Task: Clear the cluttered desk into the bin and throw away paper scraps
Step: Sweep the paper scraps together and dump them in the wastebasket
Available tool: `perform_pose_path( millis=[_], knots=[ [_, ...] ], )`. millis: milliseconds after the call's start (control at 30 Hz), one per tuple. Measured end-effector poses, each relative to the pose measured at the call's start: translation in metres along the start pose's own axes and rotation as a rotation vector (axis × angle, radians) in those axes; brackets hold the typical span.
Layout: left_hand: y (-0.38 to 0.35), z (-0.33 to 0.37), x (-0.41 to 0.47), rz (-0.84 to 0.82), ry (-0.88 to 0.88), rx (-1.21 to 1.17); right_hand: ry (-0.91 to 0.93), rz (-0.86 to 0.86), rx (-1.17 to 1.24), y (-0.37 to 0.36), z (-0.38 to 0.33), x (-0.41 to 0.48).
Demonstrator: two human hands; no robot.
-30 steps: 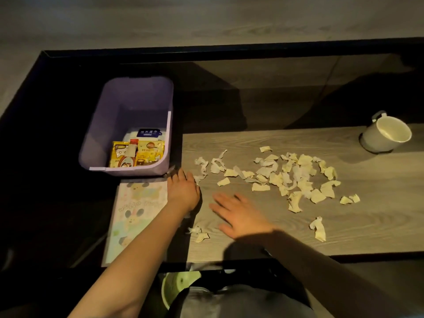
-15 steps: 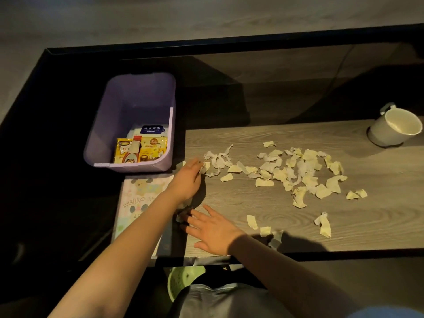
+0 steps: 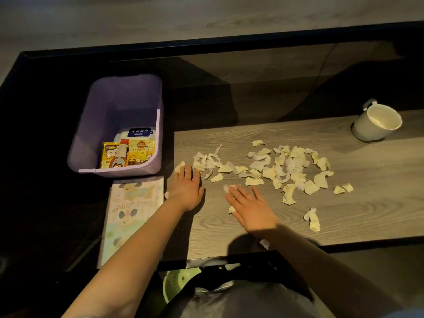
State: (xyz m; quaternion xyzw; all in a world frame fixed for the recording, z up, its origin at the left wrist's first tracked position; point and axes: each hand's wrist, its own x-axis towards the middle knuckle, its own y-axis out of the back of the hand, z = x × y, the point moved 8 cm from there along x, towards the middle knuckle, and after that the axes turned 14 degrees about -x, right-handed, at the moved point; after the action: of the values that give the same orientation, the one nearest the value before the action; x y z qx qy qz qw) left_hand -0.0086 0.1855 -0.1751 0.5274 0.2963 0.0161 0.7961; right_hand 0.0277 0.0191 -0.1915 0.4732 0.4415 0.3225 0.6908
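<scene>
A loose scatter of torn paper scraps (image 3: 270,167) is spread over the wood-grain desk (image 3: 367,191) across the middle of the frame, running from just right of the bin toward the centre right. Two small scraps lie apart at the right end of the scatter, and one longer scrap (image 3: 312,220) lies alone lower down, near the desk's front edge.

The left hand (image 3: 187,190) is laid palm down and flat at the left end of the scatter, fingers extended and spread, with a scrap showing just past the fingertips. The right hand (image 3: 251,208) is likewise laid flat and open just right of centre, with one scrap seen at its fingertips and another at its left edge; nothing is gripped by either hand.

A purple bin (image 3: 91,143) is seen at the centre left, on the dark surface just beside the desk's left edge. Yellow snack packets (image 3: 137,152) and a white wipes pack (image 3: 137,133) are held in its bottom. A pastel notebook (image 3: 128,214) printed with cartoon animals lies directly below the bin, partly covered by the left forearm.

A white mug (image 3: 376,123) is stood at the upper right of the desk, well apart from the scraps. A green basket (image 3: 176,283) is partly visible under the desk's front edge at the bottom centre.
</scene>
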Motion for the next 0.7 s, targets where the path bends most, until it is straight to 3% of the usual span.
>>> perform_pose_path(
  millis=[167, 267, 433, 700],
  knots=[
    [0.016, 0.015, -0.006, 0.211, -0.099, -0.152, 0.017, 0.118, 0.030, 0.008, 0.011, -0.019],
    [0.014, 0.003, -0.024, 0.325, -0.055, -0.151, 0.132, 0.188, -0.043, 0.006, -0.006, -0.042],
    [-0.015, -0.024, -0.036, 0.257, 0.121, -0.120, 0.184, 0.088, -0.053, -0.021, -0.011, -0.051],
    [-0.033, 0.002, -0.026, 0.185, 0.046, -0.192, -0.050, -0.032, -0.071, -0.019, 0.036, -0.022]
  ],
)
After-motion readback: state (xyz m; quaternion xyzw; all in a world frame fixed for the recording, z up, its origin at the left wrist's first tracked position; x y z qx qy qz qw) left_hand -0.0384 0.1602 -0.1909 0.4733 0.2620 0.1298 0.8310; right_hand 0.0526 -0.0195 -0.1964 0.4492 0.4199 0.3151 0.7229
